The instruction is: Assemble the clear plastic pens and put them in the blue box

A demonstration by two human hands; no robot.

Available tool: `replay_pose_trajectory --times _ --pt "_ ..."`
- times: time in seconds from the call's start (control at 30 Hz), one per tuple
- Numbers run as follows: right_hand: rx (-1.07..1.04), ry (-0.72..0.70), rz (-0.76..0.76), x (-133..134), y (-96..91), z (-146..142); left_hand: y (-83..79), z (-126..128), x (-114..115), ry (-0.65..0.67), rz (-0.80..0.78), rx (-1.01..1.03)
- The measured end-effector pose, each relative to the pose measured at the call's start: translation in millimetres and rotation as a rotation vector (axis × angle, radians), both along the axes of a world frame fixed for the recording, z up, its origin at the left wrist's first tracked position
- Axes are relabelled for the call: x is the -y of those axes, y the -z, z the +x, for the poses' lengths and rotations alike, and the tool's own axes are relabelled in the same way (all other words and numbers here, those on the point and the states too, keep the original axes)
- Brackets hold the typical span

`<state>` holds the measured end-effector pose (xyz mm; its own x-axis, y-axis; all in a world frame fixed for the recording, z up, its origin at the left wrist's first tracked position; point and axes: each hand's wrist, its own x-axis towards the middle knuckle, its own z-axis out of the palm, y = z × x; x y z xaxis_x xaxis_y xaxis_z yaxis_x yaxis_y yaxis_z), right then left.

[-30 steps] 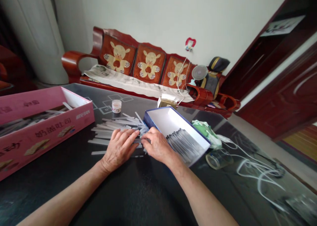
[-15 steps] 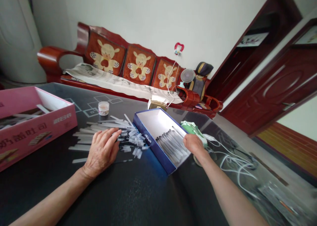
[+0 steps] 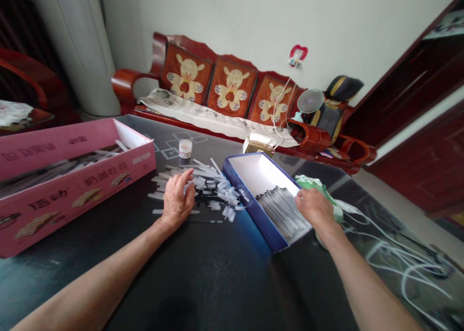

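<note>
One head-worn view, looking from above the near side of the black table (image 3: 203, 278), faces forward and down across it. Close on the left hand (image 3: 176, 200) and right hand (image 3: 315, 209); wide enough to take in the wooden bench (image 3: 224, 116) beyond the table.

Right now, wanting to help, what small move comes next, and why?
Probably the left hand should take a tube from the loose pile: it rests against that pile, while the right hand sits at the tubes lined up in the blue box.

Light: bright, even | shadows: faint under left hand (image 3: 176, 200) | edges: stretched
</note>
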<state>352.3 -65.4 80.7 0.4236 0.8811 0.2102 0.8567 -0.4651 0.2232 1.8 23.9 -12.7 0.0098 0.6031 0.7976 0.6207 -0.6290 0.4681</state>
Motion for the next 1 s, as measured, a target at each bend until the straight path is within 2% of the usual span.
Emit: replay_pose_trajectory --times 0.07,0.13,0.27,0.33,0.4,0.5,0.6,0.7,0.77,0.83,0.9,1.0 --pt "-0.043 -0.236 0.207 -1 -0.7 -36 -2.1 -3 -3 -0.024 -0.045 0.047" --pt "-0.205 -0.467 0.308 -5 5.4 -82 -3.2 -8 -8 -0.081 -0.074 0.125" --pt "-0.451 -0.749 0.197 -15 30.7 -176 -3.8 -26 -22 -0.161 -0.157 0.239" --pt "-0.477 -0.799 0.097 -20 43.5 -208 -5.0 -33 -26 -0.188 -0.175 0.265" --pt "-0.459 -0.798 0.021 -25 53.5 -227 -7.5 -36 -27 -0.202 -0.183 0.275" --pt "-0.421 -0.765 -0.039 -29 61.5 -236 -14.2 -35 -23 -0.168 -0.200 0.269" --pt "-0.444 -0.749 -0.016 -31 61.2 -229 -24.6 -32 -14 -0.112 -0.211 0.308" --pt "-0.553 -0.701 0.120 -33 54.8 -213 -33.5 -28 -4 -0.108 -0.206 0.354" --pt "-0.674 -0.645 0.247 -33 49.8 -202 -35.2 -24 1 -0.074 -0.258 0.322" --pt "-0.799 -0.623 0.337 -32 47.5 -196 -33.7 -18 5 0.052 -0.373 0.277" --pt "-0.881 -0.662 0.355 -29 49.3 -198 -30.9 -11 7 0.241 -0.505 0.302" --pt "-0.936 -0.736 0.302 -23 56.8 -207 -30.0 -4 7 0.499 -0.661 0.519"
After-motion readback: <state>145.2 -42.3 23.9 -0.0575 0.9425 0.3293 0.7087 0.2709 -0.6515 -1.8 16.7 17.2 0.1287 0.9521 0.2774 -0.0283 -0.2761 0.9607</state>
